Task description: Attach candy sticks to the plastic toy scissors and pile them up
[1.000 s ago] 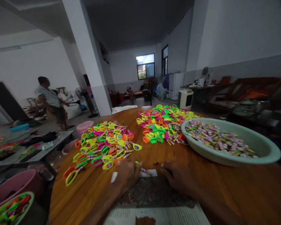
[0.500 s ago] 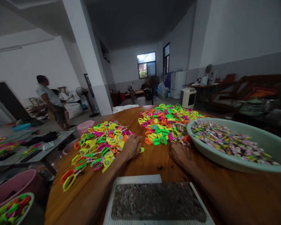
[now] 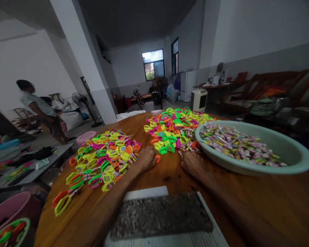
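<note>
The round wooden table (image 3: 175, 171) carries the whole job. Taking the pale green basin (image 3: 293, 161) on it as landmark: the basin holds small wrapped pieces, pink and white, too small to identify. Just left of the basin, touching its rim, lies the far heap of neon plastic rings (image 3: 173, 128); further left sits the near heap of rings (image 3: 105, 157), several fitted with short sticks. Nearer the wearer than the basin lies a speckled grey pad (image 3: 162, 214) on a white sheet.

The right hand (image 3: 192, 163) rests palm down at the basin's left rim, fingers curled at the far heap's edge; whether it holds anything cannot be told. The left hand (image 3: 145, 159) is loosely closed at the near heap's edge, beside a lone orange ring (image 3: 157, 158).

Judgement: the picking-up step is in hand; next calls for a firm pinch on one ring and one piece
</note>
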### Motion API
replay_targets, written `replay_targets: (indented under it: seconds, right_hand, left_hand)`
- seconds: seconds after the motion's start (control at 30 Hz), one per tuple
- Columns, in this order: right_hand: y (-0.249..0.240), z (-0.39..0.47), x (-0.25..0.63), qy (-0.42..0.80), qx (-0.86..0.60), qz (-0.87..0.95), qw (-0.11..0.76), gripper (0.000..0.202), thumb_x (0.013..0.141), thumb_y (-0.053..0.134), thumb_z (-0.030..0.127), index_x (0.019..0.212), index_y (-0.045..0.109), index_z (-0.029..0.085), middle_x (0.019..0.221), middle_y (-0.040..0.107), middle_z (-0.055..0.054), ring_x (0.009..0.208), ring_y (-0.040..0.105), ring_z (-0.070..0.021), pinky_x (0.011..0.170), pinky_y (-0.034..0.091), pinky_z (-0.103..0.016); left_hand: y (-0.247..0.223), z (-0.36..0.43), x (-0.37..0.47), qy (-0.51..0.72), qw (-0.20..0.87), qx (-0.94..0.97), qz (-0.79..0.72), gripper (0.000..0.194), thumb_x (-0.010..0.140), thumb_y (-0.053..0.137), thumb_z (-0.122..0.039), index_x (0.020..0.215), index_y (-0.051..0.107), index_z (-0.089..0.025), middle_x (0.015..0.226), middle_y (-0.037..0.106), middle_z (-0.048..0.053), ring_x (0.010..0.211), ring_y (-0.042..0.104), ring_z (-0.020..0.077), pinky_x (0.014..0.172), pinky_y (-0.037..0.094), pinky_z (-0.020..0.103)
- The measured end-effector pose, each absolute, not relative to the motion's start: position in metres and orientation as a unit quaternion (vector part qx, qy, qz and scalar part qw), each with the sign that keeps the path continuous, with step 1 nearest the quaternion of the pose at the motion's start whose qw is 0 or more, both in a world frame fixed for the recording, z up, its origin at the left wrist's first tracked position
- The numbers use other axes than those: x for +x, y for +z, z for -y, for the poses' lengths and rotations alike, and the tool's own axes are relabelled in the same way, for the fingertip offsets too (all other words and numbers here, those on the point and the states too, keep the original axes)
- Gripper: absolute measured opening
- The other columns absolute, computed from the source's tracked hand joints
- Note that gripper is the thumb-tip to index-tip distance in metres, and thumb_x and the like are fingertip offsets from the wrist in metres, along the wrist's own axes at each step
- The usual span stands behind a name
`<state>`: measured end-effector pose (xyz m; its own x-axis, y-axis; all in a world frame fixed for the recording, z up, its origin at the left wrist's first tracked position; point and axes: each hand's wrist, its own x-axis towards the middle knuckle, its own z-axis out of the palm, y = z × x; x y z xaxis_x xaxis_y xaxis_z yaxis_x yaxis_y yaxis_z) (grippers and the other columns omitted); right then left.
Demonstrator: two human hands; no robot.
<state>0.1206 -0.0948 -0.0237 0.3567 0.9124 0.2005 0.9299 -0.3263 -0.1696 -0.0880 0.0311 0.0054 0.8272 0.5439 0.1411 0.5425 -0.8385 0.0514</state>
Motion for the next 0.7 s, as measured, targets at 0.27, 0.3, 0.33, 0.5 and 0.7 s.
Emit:
replay_targets:
  seconds: [0.27,0.3,0.33,0.5,0.7]
  right_hand:
    - [-0.013,0.200,0.064,0.036,-0.734,0.646,0.205,0.016,0.087,0.047,0.015,0.097,0.059,0.017,0.088,0.067,-0.008,0.080,0.062,-0.0197,0.067,0.036,-0.028]
    - [-0.012,0.212,0.055,0.047,-0.719,0.663,0.205,0.017,0.087,0.047,0.014,0.098,0.059,0.018,0.091,0.067,-0.008,0.082,0.062,-0.0204,0.068,0.036,-0.029]
    - [-0.010,0.221,0.047,0.055,-0.709,0.675,0.197,0.017,0.088,0.046,0.014,0.098,0.059,0.018,0.092,0.067,-0.009,0.083,0.062,-0.0212,0.068,0.037,-0.030]
    - [-0.006,0.242,0.027,0.054,-0.703,0.696,0.135,0.018,0.092,0.046,0.020,0.098,0.063,0.018,0.097,0.063,-0.010,0.087,0.060,-0.0238,0.071,0.038,-0.034]
    - [-0.011,0.236,0.016,-0.018,-0.705,0.701,0.106,0.023,0.097,0.042,0.025,0.098,0.064,0.017,0.097,0.060,-0.010,0.093,0.057,-0.0261,0.072,0.037,-0.034]
  left_hand:
    - [-0.007,0.056,-0.132,0.043,0.027,0.963,-0.265,0.027,0.095,0.041,-0.033,0.092,0.060,-0.014,0.090,0.065,0.012,0.082,0.062,0.0236,0.072,0.044,0.033]
    - [-0.010,0.062,-0.136,0.048,0.036,0.963,-0.263,0.027,0.096,0.040,-0.033,0.092,0.059,-0.015,0.089,0.065,0.012,0.082,0.062,0.0233,0.070,0.044,0.032]
    - [-0.012,0.066,-0.139,0.054,0.046,0.963,-0.260,0.026,0.095,0.040,-0.033,0.091,0.059,-0.015,0.089,0.065,0.012,0.081,0.062,0.0229,0.070,0.043,0.032]
    - [-0.013,0.077,-0.152,0.092,0.104,0.964,-0.225,0.014,0.090,0.049,-0.028,0.093,0.058,-0.017,0.087,0.064,0.007,0.078,0.059,0.0199,0.067,0.041,0.030]
    - [-0.006,0.094,-0.163,0.153,0.099,0.972,-0.147,0.015,0.093,0.048,-0.025,0.098,0.059,-0.016,0.101,0.062,0.010,0.096,0.057,0.0220,0.084,0.046,0.034]
